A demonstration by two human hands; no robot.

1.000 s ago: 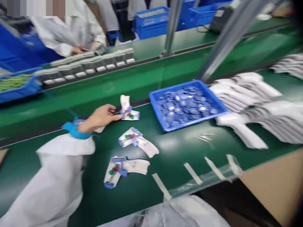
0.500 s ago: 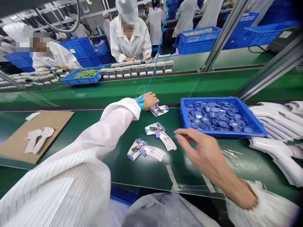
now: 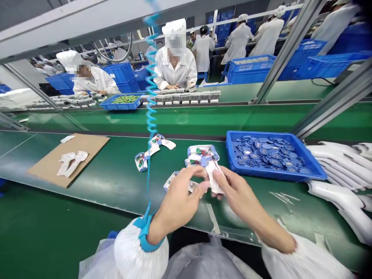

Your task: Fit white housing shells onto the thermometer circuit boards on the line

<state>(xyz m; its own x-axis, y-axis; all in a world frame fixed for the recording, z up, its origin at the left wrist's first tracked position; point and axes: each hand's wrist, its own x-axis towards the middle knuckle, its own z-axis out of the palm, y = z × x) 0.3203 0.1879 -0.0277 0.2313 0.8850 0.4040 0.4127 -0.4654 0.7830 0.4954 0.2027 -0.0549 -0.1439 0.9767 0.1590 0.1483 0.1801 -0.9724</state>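
A pistol-shaped white housing half [image 3: 214, 176], with blue parts and red and green wires inside, is held up over the bench. My right hand [image 3: 242, 197] grips its handle, thumb on top and fingers underneath. From the other side, my left hand [image 3: 181, 197] has its thumb and fingertips at the handle's edge; a blue wrist strap [image 3: 147, 232] circles that wrist. Behind the held piece another similar housing is partly hidden. One more housing half [image 3: 171, 179] lies partly covered by my left hand. Two others, a nearer one [image 3: 141, 161] and a farther one [image 3: 168, 143], lie farther left.
To the right stands a blue tray [image 3: 276, 178] of blue oval parts, beside stacked white shells [image 3: 334, 193]. A brown board [image 3: 90, 145] carries white housing pieces [image 3: 71, 162]. A coiled blue cord [image 3: 151, 112] hangs before me. Co-workers sit across the bench.
My left hand has come back from the far bench edge to meet my right hand. My right hand, earlier empty, now grips a housing half. The view has shifted.
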